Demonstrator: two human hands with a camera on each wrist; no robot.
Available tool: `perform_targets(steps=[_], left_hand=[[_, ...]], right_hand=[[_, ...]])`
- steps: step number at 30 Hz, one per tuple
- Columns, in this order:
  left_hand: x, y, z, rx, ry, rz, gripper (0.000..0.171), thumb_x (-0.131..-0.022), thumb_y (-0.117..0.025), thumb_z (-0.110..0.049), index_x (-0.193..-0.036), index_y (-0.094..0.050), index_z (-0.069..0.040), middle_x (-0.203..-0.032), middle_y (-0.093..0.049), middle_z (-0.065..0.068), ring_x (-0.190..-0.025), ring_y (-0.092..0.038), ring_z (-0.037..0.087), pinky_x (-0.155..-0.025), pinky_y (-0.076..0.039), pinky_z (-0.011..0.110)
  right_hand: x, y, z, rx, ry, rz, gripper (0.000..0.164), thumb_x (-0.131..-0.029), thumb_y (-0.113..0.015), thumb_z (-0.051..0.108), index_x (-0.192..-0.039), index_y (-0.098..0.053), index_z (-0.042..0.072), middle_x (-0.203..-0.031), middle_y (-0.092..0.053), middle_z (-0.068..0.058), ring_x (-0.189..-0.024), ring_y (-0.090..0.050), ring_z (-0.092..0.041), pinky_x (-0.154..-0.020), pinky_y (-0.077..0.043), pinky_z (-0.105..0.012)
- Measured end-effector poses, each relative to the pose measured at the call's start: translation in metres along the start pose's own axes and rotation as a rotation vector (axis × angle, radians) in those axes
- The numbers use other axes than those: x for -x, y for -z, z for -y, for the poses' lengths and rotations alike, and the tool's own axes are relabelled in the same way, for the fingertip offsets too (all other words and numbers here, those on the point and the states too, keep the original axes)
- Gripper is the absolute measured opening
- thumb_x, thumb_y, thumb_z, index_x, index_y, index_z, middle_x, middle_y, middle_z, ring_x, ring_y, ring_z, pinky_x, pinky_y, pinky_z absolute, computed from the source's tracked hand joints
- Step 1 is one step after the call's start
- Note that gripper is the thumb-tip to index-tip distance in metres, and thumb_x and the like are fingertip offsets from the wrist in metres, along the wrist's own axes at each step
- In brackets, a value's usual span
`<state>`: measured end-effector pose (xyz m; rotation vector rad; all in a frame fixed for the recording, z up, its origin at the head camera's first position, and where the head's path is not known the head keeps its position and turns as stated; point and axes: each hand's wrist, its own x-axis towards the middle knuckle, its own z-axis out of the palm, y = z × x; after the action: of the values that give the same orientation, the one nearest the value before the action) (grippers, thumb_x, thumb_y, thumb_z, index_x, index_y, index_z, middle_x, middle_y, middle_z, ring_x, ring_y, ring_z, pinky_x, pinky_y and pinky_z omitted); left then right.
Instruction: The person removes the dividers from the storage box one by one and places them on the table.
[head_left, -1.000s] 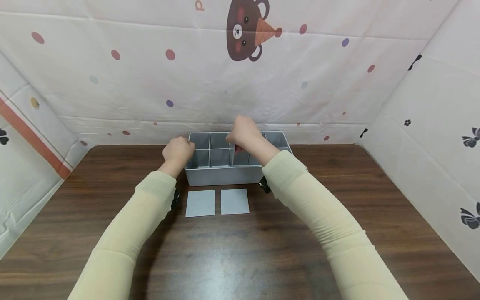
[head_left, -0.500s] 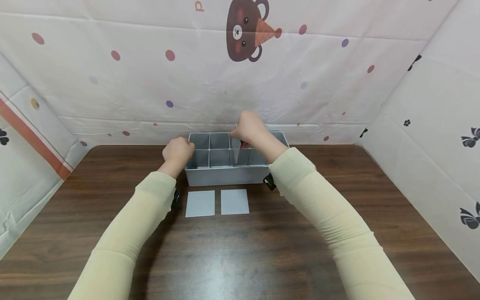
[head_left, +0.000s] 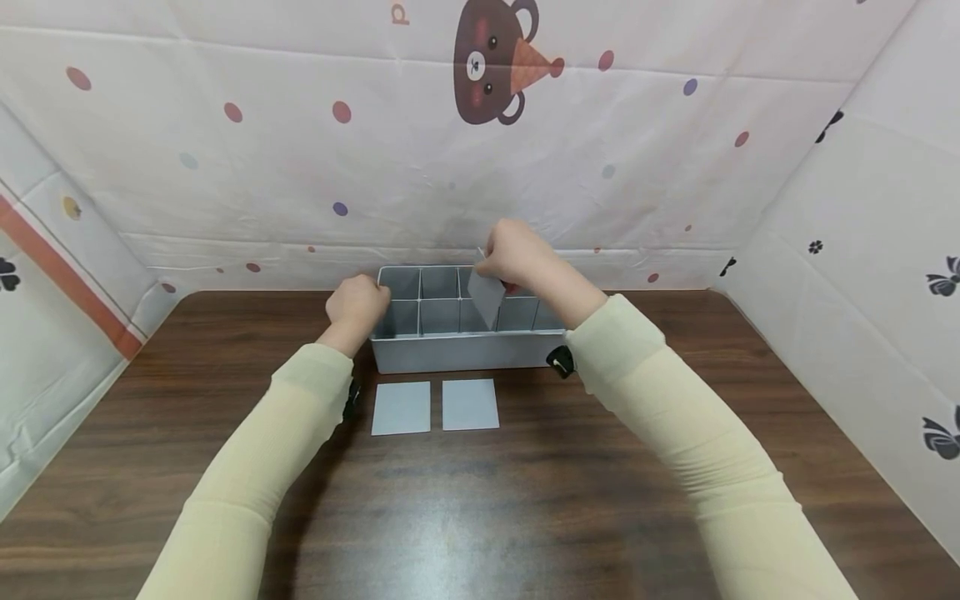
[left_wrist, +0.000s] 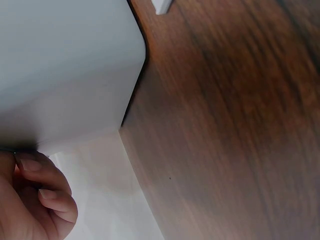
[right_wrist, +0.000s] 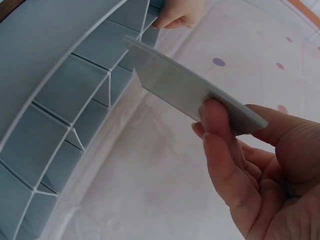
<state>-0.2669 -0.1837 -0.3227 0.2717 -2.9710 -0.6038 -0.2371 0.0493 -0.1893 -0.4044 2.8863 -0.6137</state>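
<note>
So the thin grey panel (right_wrist: 172,85) is up in the right hand (right_wrist: 260,175), pinched near one end between thumb and curled fingers. In the head view it's tilted over the middle of the long grey box (head_left: 465,354), lined up in front of the compartments; can't really tell if its low corner touches a divider. The box has two rows of compartments, front and back, and sits at the far side of the table. Left hand (head_left: 356,304) has the box's left end, fingers curled and gripping at the rim. Just in front of the box, two pale square pieces lie flat side by side with a small gap between them, on the dark brown wood table (head_left: 465,517). Both arms are in pale yellow-green sleeves (head_left: 247,475), with a little black thing (head_left: 561,362) by the right cuff. Behind it all hangs a white backdrop (head_left: 262,175) with coloured dots and a sideways brown bear (head_left: 480,67) in an orange party hat.
</note>
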Motion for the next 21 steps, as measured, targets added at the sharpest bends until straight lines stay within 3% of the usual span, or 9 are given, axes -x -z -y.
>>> perform_targets(steps=[4,10,13,21], left_hand=[[-0.001,-0.001,0.001,-0.003,-0.001,0.0,0.041,-0.098,-0.042,-0.021,-0.057,-0.044,-0.016,-0.056,-0.046,0.0,-0.059,-0.048,0.02,-0.05,-0.036,0.031],[-0.001,-0.001,0.0,-0.001,-0.004,0.004,0.042,-0.099,-0.041,-0.02,-0.057,-0.044,-0.015,-0.055,-0.045,0.0,-0.058,-0.048,0.02,-0.05,-0.035,0.03],[0.001,0.001,-0.001,-0.002,-0.006,0.009,0.043,-0.098,-0.04,-0.02,-0.056,-0.044,-0.015,-0.055,-0.046,0.0,-0.057,-0.048,0.02,-0.05,-0.036,0.03],[0.0,0.002,0.0,-0.004,-0.008,0.011,0.041,-0.098,-0.04,-0.019,-0.057,-0.044,-0.015,-0.056,-0.046,0.0,-0.058,-0.048,0.02,-0.049,-0.035,0.03]], right_hand=[[0.01,0.005,-0.003,0.075,0.035,0.017,0.026,-0.098,-0.064,0.011,-0.074,-0.06,0.003,-0.11,-0.073,-0.023,-0.062,-0.059,-0.017,-0.053,-0.054,-0.027],[0.028,0.008,-0.012,0.241,0.172,-0.008,0.022,-0.097,-0.07,0.015,-0.082,-0.07,-0.001,-0.096,-0.073,-0.017,-0.077,-0.057,-0.022,-0.067,-0.049,-0.03],[0.036,0.008,-0.019,0.286,0.208,-0.016,0.019,-0.097,-0.07,0.015,-0.083,-0.073,0.002,-0.091,-0.074,-0.013,-0.077,-0.058,-0.022,-0.072,-0.048,-0.032],[0.052,0.002,-0.041,0.315,0.224,-0.003,0.014,-0.096,-0.071,0.013,-0.084,-0.074,0.005,-0.089,-0.073,-0.009,-0.074,-0.056,-0.019,-0.07,-0.047,-0.032]])
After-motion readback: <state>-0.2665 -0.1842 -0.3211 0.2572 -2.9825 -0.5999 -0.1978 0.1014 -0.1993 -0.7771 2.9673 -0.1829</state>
